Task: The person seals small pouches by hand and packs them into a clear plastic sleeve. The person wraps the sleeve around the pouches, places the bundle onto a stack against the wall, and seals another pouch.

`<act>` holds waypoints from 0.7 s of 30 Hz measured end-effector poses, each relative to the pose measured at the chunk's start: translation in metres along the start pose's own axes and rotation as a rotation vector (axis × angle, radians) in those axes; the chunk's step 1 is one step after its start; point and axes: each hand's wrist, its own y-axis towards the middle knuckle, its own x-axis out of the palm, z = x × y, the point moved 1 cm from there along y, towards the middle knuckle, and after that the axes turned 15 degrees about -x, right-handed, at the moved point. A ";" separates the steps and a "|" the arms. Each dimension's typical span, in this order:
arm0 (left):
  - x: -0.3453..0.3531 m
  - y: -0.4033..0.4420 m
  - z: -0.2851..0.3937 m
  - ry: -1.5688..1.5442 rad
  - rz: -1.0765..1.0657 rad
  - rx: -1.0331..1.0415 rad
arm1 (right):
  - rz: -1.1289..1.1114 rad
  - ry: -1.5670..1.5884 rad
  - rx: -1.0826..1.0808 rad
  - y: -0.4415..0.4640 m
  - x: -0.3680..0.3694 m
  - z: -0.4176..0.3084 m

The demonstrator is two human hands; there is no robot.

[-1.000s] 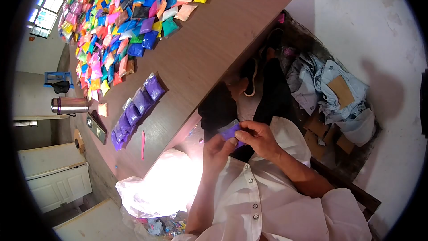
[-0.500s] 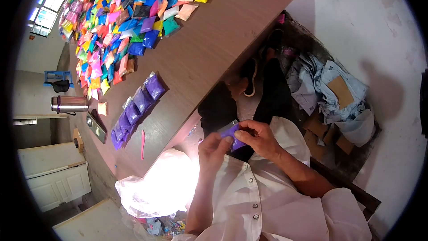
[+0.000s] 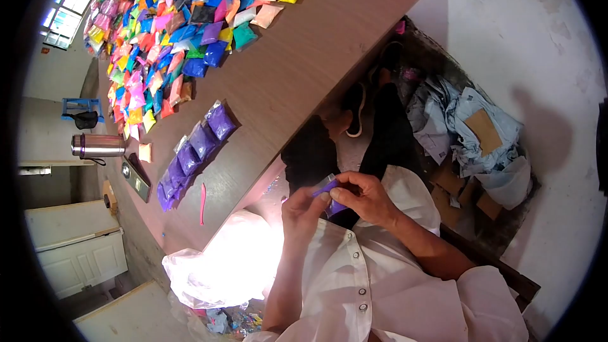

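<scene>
Over my lap, a small purple packet (image 3: 325, 188) in clear plastic is pinched between both hands. My left hand (image 3: 303, 210) grips its near-left side with thumb and fingers. On the other side, my right hand (image 3: 366, 196) holds it with thumb and forefinger; fingers cover part of the packet. Up on the brown table (image 3: 278, 82), a row of similar purple packets (image 3: 189, 159) lies overlapping, beside a pink plastic stick (image 3: 202, 204).
Many colourful packets (image 3: 190, 31) spread over the table's far part. A steel flask (image 3: 98, 145) and a dark flat box (image 3: 135, 178) are at the left edge. A plastic bag (image 3: 221, 266) hangs by the table. Crumpled bags and cardboard (image 3: 482, 132) fill a floor corner at right.
The purple packet has tilted or folded in my fingers, showing a narrower upper part. My thumbs have shifted slightly; things on the table have stayed put.
</scene>
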 end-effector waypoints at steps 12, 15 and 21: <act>-0.001 -0.001 -0.001 0.013 0.036 0.002 | -0.018 -0.043 -0.004 -0.001 -0.002 0.001; -0.001 -0.001 0.000 0.014 0.019 0.009 | -0.024 -0.085 -0.021 0.001 -0.001 0.002; 0.006 -0.004 0.000 0.052 0.006 -0.136 | 0.103 -0.128 -0.040 0.001 -0.003 0.008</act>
